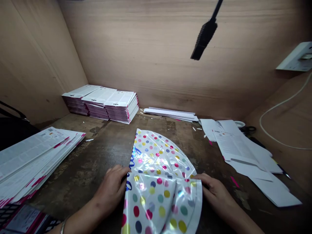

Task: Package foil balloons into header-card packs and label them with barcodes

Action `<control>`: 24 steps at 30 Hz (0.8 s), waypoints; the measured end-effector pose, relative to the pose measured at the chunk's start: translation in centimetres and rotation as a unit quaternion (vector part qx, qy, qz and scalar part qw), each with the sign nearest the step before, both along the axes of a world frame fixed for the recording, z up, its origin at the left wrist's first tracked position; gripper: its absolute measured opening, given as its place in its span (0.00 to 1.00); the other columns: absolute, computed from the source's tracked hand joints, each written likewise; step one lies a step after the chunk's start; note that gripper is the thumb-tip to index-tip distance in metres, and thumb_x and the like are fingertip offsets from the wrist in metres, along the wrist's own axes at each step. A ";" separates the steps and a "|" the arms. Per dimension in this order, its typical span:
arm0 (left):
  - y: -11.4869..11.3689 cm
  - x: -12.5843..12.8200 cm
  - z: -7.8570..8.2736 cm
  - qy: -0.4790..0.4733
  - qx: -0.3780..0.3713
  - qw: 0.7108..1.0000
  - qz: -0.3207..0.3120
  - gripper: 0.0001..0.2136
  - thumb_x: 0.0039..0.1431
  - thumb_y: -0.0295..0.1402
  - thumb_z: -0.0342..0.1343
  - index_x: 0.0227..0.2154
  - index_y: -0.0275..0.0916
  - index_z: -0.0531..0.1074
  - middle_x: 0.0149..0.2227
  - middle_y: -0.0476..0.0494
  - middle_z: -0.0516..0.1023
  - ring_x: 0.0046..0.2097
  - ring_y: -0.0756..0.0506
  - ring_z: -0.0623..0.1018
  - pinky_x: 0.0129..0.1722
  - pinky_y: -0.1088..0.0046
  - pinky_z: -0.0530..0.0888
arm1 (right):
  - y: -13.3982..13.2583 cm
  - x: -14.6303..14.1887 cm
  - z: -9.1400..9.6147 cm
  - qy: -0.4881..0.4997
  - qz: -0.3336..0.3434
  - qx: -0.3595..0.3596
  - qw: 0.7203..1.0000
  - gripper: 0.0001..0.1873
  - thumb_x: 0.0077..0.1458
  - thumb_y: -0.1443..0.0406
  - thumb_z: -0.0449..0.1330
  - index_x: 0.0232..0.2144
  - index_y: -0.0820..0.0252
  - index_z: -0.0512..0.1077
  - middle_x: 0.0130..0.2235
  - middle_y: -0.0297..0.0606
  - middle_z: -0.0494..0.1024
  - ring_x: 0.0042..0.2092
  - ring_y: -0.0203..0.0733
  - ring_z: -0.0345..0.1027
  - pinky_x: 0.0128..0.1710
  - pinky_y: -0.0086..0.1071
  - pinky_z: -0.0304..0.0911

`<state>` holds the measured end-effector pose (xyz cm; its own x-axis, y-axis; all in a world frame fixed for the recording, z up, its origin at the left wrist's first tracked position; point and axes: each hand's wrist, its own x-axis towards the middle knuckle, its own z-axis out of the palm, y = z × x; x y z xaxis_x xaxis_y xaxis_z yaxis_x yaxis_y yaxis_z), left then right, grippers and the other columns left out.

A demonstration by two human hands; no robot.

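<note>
A folded foil balloon (161,198), white and glossy with coloured polka dots and blue lettering along its left edge, lies in front of me. Its far part is a rounded half shape, and a crosswise fold runs between my two hands. At the left end of that fold, my left hand (110,185) pinches the edge between thumb and fingers. My right hand (214,190) grips the right end of the same fold, its fingertips partly hidden by the foil. The balloon's near end runs out of the picture at the bottom.
Stacks of printed white cards (117,97) stand at the back left. More flat printed sleeves (31,156) are piled at the left. Loose white card pieces (236,146), scissors (250,129) and a pen (284,171) lie on the right. A black cable connector (204,37) hangs overhead.
</note>
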<state>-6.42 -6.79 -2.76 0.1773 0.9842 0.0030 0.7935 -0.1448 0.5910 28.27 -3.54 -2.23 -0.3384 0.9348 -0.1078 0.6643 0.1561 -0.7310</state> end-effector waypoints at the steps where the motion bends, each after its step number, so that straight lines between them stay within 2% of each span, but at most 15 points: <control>1: 0.2 0.3 -0.1 0.003 -0.002 1.000 0.027 0.09 0.60 0.30 0.44 0.31 0.42 0.69 0.31 0.45 0.74 0.37 0.42 0.73 0.38 0.65 0.65 | 0.1 -0.4 -0.2 -0.011 -0.025 -0.001 1.000 0.18 0.59 0.58 0.47 0.36 0.57 0.75 0.38 0.42 0.77 0.40 0.47 0.71 0.41 0.37 0.64; 4: 0.9 0.8 -0.4 -0.010 -0.015 0.996 0.082 0.04 0.59 0.29 0.44 0.34 0.41 0.63 0.31 0.46 0.74 0.36 0.42 0.74 0.35 0.68 0.65 | 0.6 -1.9 -0.4 -0.082 -0.090 0.010 0.993 0.19 0.58 0.57 0.44 0.34 0.57 0.73 0.36 0.41 0.78 0.39 0.49 0.72 0.38 0.36 0.63; 6: 1.4 0.9 -0.3 -0.023 -0.036 0.994 0.105 0.05 0.57 0.27 0.45 0.36 0.42 0.59 0.27 0.49 0.73 0.32 0.44 0.74 0.31 0.71 0.63 | 0.8 -2.7 -0.3 -0.139 -0.117 0.031 0.983 0.18 0.56 0.58 0.44 0.31 0.56 0.71 0.32 0.41 0.78 0.36 0.49 0.72 0.34 0.35 0.62; 9: 2.0 0.8 0.0 -0.048 -0.067 0.990 0.117 0.06 0.56 0.26 0.46 0.35 0.43 0.57 0.23 0.54 0.70 0.27 0.46 0.73 0.27 0.74 0.61 | 1.0 -3.4 -0.3 -0.203 -0.125 0.054 0.970 0.17 0.56 0.56 0.44 0.27 0.55 0.68 0.28 0.40 0.77 0.33 0.48 0.72 0.30 0.33 0.59; 12: 2.2 0.6 0.2 -0.058 -0.066 0.989 0.123 0.02 0.60 0.32 0.45 0.33 0.43 0.57 0.22 0.54 0.71 0.27 0.47 0.73 0.27 0.74 0.61 | 1.3 -3.5 -0.5 -0.252 -0.127 0.055 0.958 0.17 0.57 0.54 0.42 0.25 0.55 0.64 0.26 0.40 0.76 0.30 0.48 0.71 0.28 0.33 0.56; 15: 1.7 0.5 0.0 -0.053 -0.048 0.992 0.103 0.07 0.61 0.37 0.46 0.38 0.42 0.59 0.24 0.54 0.71 0.28 0.46 0.74 0.28 0.73 0.63 | 1.5 -3.3 -0.9 -0.270 -0.123 0.053 0.953 0.18 0.58 0.54 0.42 0.24 0.54 0.62 0.26 0.40 0.75 0.30 0.47 0.70 0.27 0.32 0.54; 18: 1.0 0.4 -0.7 -0.023 0.017 0.996 0.090 0.09 0.61 0.36 0.46 0.43 0.42 0.58 0.27 0.51 0.73 0.32 0.43 0.76 0.32 0.69 0.66 | 1.7 -3.3 -1.1 -0.286 -0.120 0.055 0.949 0.17 0.60 0.54 0.43 0.26 0.55 0.63 0.26 0.40 0.75 0.30 0.46 0.71 0.27 0.32 0.53; 21: 0.6 0.4 -1.2 -0.006 0.048 0.993 0.107 0.09 0.61 0.34 0.44 0.44 0.42 0.58 0.28 0.49 0.73 0.32 0.43 0.76 0.34 0.67 0.68 | 1.8 -3.4 -1.1 -0.308 -0.118 0.061 0.942 0.17 0.61 0.55 0.42 0.26 0.55 0.63 0.27 0.40 0.76 0.30 0.46 0.71 0.27 0.31 0.53; 24: 0.8 0.4 -1.2 0.009 0.040 0.995 0.087 0.07 0.62 0.33 0.43 0.42 0.43 0.62 0.30 0.48 0.75 0.34 0.43 0.77 0.34 0.68 0.68 | 2.1 -3.8 -0.7 -0.342 -0.115 0.059 0.931 0.16 0.62 0.57 0.43 0.27 0.55 0.63 0.27 0.41 0.77 0.31 0.48 0.72 0.27 0.31 0.53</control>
<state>-6.05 -5.98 -3.93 0.0052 0.9967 0.0816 0.8215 -0.0508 0.5679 24.45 -1.49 -2.94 -0.0189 0.9931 -0.1160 0.9936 0.0057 -0.1125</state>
